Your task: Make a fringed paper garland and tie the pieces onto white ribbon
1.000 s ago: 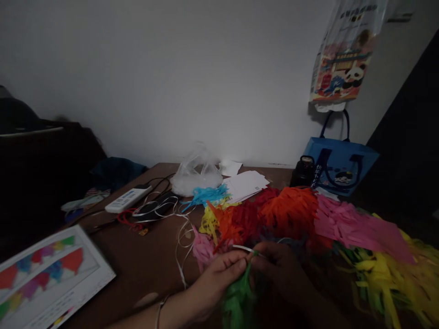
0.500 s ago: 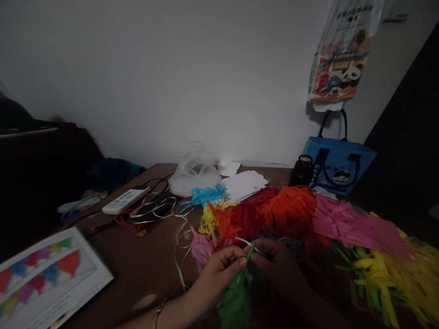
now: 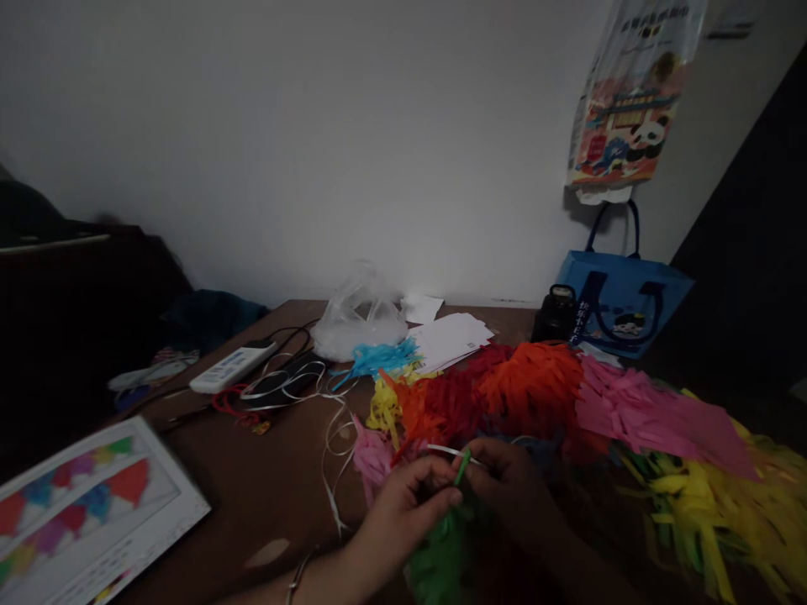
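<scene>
A green paper tassel [image 3: 441, 555] hangs below my two hands at the bottom centre, its thin twisted top rising between my fingers. My left hand [image 3: 409, 504], with a bracelet at the wrist, pinches the tassel near its top. My right hand [image 3: 508, 475] is closed at the twisted tip, where a white ribbon [image 3: 445, 449] passes through. Just beyond the hands lie orange tassels [image 3: 533, 378], red ones [image 3: 450, 403] and a pink one [image 3: 371, 454]. The lower part of my right hand is in dark shadow.
A printed sheet [image 3: 94, 512] lies at the left. Behind are a power strip [image 3: 230, 367], loose ribbon, a clear plastic bag [image 3: 359, 319] and white papers [image 3: 447, 340]. Pink and yellow tassels [image 3: 712, 504], a black bottle [image 3: 555, 315] and a blue bag [image 3: 624, 302] are at right.
My left thumb has shifted slightly right and down along the green tassel. The white ribbon's end has moved a little left and lower. The surroundings look the same.
</scene>
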Tool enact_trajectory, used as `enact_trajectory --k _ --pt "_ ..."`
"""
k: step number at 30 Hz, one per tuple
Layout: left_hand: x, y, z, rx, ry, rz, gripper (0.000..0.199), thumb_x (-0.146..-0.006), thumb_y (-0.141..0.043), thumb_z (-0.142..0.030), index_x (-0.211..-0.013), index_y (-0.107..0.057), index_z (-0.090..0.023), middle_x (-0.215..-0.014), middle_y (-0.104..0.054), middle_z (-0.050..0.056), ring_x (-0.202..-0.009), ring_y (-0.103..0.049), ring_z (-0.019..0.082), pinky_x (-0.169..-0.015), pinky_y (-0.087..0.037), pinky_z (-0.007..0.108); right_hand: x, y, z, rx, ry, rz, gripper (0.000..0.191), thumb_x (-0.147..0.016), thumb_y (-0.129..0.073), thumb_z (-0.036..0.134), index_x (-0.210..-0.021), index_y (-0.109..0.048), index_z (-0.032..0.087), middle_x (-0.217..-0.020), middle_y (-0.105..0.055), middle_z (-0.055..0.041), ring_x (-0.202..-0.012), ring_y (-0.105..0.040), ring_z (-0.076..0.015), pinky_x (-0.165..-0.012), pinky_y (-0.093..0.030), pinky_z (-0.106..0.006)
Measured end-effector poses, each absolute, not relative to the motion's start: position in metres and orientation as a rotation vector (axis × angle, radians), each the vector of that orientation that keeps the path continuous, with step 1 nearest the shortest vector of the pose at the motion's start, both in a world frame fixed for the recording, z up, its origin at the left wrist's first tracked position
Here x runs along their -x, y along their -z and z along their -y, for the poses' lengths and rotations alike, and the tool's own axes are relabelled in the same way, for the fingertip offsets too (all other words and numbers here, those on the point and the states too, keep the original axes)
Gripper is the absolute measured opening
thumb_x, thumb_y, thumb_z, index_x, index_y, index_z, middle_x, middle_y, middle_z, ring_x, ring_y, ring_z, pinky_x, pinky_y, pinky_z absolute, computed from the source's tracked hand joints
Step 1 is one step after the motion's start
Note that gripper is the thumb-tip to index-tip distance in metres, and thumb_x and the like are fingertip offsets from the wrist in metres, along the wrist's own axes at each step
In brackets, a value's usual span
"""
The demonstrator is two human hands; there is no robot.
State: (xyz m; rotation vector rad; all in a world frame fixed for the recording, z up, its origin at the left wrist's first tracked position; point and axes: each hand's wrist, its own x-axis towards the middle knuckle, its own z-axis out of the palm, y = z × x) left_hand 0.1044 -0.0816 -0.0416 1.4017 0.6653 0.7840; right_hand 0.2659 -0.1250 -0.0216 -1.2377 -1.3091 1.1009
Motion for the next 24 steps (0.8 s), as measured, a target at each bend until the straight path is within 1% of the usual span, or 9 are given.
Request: enact_trajectory --k 4,6,12,14,15,16,19,21,24 --pt "-0.1042 0.0415 0.0841 -1.518 -0.829 -0.725 0.027 -0.072 -0.076 -0.039 -0.07 -0.067 -0.014 -0.063 -0.057 -0.001 -0.061 -0.049 0.013 -0.058 -0.038 0.022 -0.2609 0.0235 0.1245 1.337 -1.019 1.346 0.012 -0.069 -0.051 0.025 -0.069 -0.059 0.016 -0.06 -0.052 0.0034 -0.058 -0.044 -0.0118 -0.054 -0.032 -0.023" --pt "-0.1036 0.0425 0.0843 -1.531 -0.87 -0.756 0.024 -0.071 -0.076 -0.036 -0.067 -0.067 -0.014 -0.062 -0.058 0.0 -0.06 -0.05 0.013 -0.057 -0.038 0.022 -0.2593 0.0235 0.1243 1.382 -0.99 1.363 0.012 -0.068 -0.051 0.026 -0.067 -0.057 0.016 -0.058 -0.048 0.0041 -0.056 -0.041 -0.0114 -0.053 -0.029 -0.023" --pt "-0.1018 0.0419 0.0831 -1.38 -0.901 -0.752 0.028 -0.07 -0.079 -0.041 -0.07 -0.07 -0.015 -0.064 -0.063 0.0 -0.062 -0.053 0.013 -0.058 -0.041 0.021 -0.2604 0.0231 0.1248 1.415 -0.955 1.335 0.02 -0.073 -0.053 0.035 -0.062 -0.052 0.018 -0.056 -0.041 0.0057 -0.055 -0.036 -0.0104 -0.052 -0.027 -0.023" --pt "-0.1026 0.041 0.082 -1.242 -0.868 -0.698 0.03 -0.07 -0.08 -0.043 -0.07 -0.07 -0.015 -0.064 -0.063 0.0 -0.061 -0.053 0.012 -0.057 -0.041 0.019 -0.2618 0.0238 0.1249 1.372 -0.983 1.296 0.022 -0.074 -0.056 0.036 -0.061 -0.052 0.018 -0.054 -0.043 0.0056 -0.053 -0.037 -0.0102 -0.051 -0.028 -0.023" --pt "-0.1031 0.0408 0.0813 -1.152 -0.828 -0.658 0.031 -0.07 -0.08 -0.044 -0.069 -0.069 -0.015 -0.064 -0.062 -0.001 -0.06 -0.052 0.011 -0.056 -0.041 0.019 -0.2627 0.024 0.1248 1.335 -1.017 1.284 0.023 -0.075 -0.058 0.036 -0.061 -0.054 0.018 -0.054 -0.046 0.0048 -0.053 -0.04 -0.0105 -0.051 -0.03 -0.023" --pt "-0.1036 0.0408 0.0806 -1.066 -0.777 -0.618 0.031 -0.071 -0.08 -0.044 -0.068 -0.068 -0.015 -0.062 -0.061 -0.001 -0.057 -0.051 0.01 -0.054 -0.04 0.018 -0.2636 0.024 0.1247 1.29 -1.059 1.269 0.023 -0.076 -0.059 0.037 -0.063 -0.057 0.017 -0.055 -0.051 0.0034 -0.054 -0.044 -0.0112 -0.053 -0.032 -0.023" --pt "-0.1045 0.0423 0.079 -0.919 -0.63 -0.542 0.035 -0.074 -0.077 -0.045 -0.065 -0.065 -0.013 -0.057 -0.058 -0.001 -0.049 -0.047 0.007 -0.048 -0.036 0.017 -0.2663 0.0232 0.1244 1.177 -1.136 1.24 0.022 -0.078 -0.063 0.037 -0.078 -0.067 0.016 -0.065 -0.063 -0.0001 -0.061 -0.054 -0.0138 -0.06 -0.04 -0.024" --pt "-0.1043 0.0439 0.0787 -0.908 -0.578 -0.529 0.036 -0.075 -0.076 -0.045 -0.066 -0.065 -0.012 -0.056 -0.058 0.0 -0.047 -0.048 0.007 -0.047 -0.035 0.017 -0.2677 0.0224 0.1246 1.147 -1.126 1.263 0.021 -0.078 -0.063 0.036 -0.081 -0.068 0.016 -0.067 -0.063 0.0 -0.064 -0.054 -0.0136 -0.062 -0.04 -0.024" --pt "-0.1034 0.046 0.079 -0.886 -0.532 -0.523 0.036 -0.075 -0.077 -0.046 -0.07 -0.066 -0.012 -0.054 -0.058 0.0 -0.046 -0.048 0.007 -0.046 -0.035 0.016 -0.2684 0.0216 0.1259 1.123 -1.118 1.318 0.019 -0.079 -0.061 0.033 -0.073 -0.067 0.016 -0.063 -0.059 0.0014 -0.06 -0.049 -0.0116 -0.059 -0.037 -0.023"
